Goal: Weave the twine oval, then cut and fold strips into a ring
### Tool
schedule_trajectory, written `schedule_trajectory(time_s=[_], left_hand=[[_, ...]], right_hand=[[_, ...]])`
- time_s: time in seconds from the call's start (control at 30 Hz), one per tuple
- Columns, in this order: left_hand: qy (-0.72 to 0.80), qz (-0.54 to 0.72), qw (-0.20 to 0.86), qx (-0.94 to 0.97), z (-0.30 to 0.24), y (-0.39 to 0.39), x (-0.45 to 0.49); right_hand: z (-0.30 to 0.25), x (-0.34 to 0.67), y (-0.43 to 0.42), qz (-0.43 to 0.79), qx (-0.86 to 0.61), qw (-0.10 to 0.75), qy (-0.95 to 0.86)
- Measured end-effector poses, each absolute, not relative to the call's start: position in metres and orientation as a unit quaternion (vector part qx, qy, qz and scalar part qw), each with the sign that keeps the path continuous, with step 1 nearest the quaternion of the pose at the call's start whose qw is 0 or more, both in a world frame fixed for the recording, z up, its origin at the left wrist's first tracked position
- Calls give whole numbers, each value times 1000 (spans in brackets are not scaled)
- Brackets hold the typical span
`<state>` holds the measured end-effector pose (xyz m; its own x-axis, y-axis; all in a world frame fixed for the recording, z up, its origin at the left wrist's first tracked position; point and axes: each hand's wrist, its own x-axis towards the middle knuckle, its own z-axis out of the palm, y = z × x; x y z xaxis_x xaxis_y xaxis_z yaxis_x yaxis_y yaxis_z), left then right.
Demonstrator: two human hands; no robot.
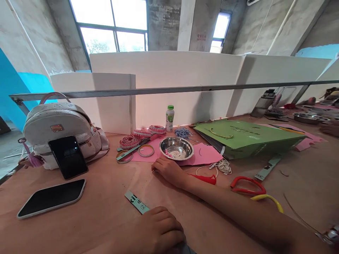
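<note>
My left hand point(161, 229) is closed low in the view over a pale green printed card strip point(136, 201), whose far end pokes out past the fingers. Just in front of the steel bowl point(177, 148), my right hand point(168, 171) rests near the table surface with its fingers bent and pressed together. Whatever its fingertips hold, if anything, is too small to make out. Small pink pieces point(168, 153) lie inside the bowl, which stands on pink paper point(208, 154). A red-handled tool point(205, 179) is partly hidden by my right forearm.
Two phones point(51, 198) and a backpack point(62, 130) are at left. Red-and-white coils point(129, 141), tape rings point(146, 151) and a bottle point(170, 119) stand behind. A green folder point(251, 135), white cord point(224, 166) and red-and-yellow-handled scissors point(248, 186) lie right.
</note>
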<state>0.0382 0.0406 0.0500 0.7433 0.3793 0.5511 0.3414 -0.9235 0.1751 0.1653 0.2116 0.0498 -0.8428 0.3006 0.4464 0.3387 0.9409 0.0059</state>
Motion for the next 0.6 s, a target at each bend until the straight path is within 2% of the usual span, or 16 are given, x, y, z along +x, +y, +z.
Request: schedule_trajectory(time_s=[0.2,0.37,0.5,0.6], left_hand=[[263,298,-2,918,39,38,39],[264,313,-24,912,44,34,41],[263,316,-13,912,50,32,36],[286,338,17,896,57,28,31]], right_hand=[[55,165,209,-43,-170,188,-966],[83,179,187,-13,-154,132,-979],[114,218,146,51,-129,93,-986],[126,251,113,164,-114,128,-971]])
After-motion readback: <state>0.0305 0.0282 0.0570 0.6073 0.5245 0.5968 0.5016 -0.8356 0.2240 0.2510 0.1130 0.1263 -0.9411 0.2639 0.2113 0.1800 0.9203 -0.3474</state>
